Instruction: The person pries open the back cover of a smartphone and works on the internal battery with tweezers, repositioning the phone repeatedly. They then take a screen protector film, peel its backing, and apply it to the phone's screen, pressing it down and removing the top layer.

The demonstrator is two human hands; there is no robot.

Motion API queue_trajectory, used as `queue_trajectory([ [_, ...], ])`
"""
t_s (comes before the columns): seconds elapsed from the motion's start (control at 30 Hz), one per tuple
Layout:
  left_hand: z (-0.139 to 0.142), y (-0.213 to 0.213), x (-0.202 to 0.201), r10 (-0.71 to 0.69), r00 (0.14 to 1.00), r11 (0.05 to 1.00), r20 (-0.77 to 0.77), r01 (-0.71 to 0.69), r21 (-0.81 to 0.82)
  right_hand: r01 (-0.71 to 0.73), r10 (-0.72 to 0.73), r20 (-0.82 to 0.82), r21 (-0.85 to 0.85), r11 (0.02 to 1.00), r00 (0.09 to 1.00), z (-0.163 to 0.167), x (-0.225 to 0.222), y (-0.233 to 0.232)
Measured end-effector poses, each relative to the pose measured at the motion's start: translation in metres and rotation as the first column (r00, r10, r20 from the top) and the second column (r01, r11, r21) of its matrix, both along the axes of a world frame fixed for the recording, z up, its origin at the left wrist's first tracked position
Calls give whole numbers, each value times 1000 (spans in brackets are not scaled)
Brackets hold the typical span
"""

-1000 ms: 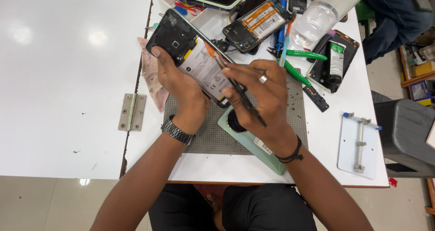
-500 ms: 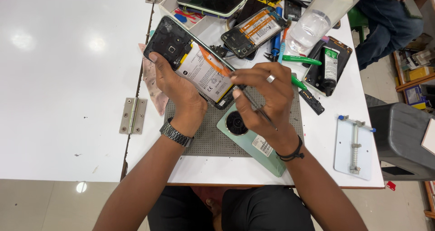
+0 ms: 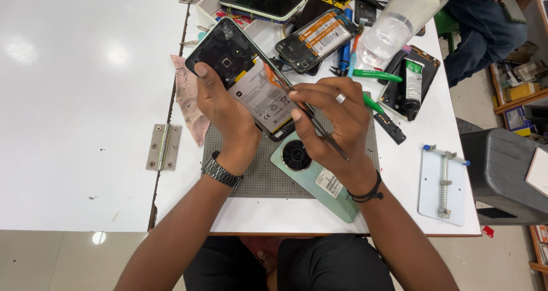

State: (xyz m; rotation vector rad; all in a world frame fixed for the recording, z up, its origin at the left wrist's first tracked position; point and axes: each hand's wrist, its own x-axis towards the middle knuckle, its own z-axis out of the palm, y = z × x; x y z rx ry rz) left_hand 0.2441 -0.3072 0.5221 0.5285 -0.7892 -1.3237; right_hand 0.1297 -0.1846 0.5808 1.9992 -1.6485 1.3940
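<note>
Head view: the left hand (image 3: pixel 225 111) grips an opened phone (image 3: pixel 245 77) from below, thumb up on its black upper half, fingers wrapped behind its back, so it is held tilted above the grey mat (image 3: pixel 257 177) near the bench's front edge. The right hand (image 3: pixel 337 122) pinches a thin dark tool (image 3: pixel 317 128), fingers closed together on its shaft, with the tip set at the phone's right side beside the white battery (image 3: pixel 262 100).

The step in hand looks like working along the inside edge of the opened phone, probably lifting or freeing a small part by the battery. The next move seems to call for a steady left grip and a light, shallow push with the tip, so it does not slip onto the battery.

Under the right wrist a green back cover (image 3: pixel 317 180) lies flat on the mat. Toward the bench's far edge lie a second opened phone (image 3: pixel 317 40), another phone (image 3: pixel 265 0) screen up, and a clear bottle (image 3: pixel 399 23). A white holder (image 3: pixel 442 182) sits by the right front corner.

The tool's tip is too small to make out, the right fingers hide the phone's lower corner, and the bottle is cut off at the top edge
</note>
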Motion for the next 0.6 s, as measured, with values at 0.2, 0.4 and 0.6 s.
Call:
queue_trajectory([
  [0.2,1,2,0,-1,1000,1000,10,1,13,5,-7,-62,-19,1000,998,0,2,-1],
  [0.4,-5,6,-1,-1,990,1000,139,2,-5,38,-39,-71,-6,999,997,1,5,-2],
  [0.6,-8,7,-5,18,987,1000,159,-16,-17,64,-74,-227,-52,997,971,1,3,-3],
])
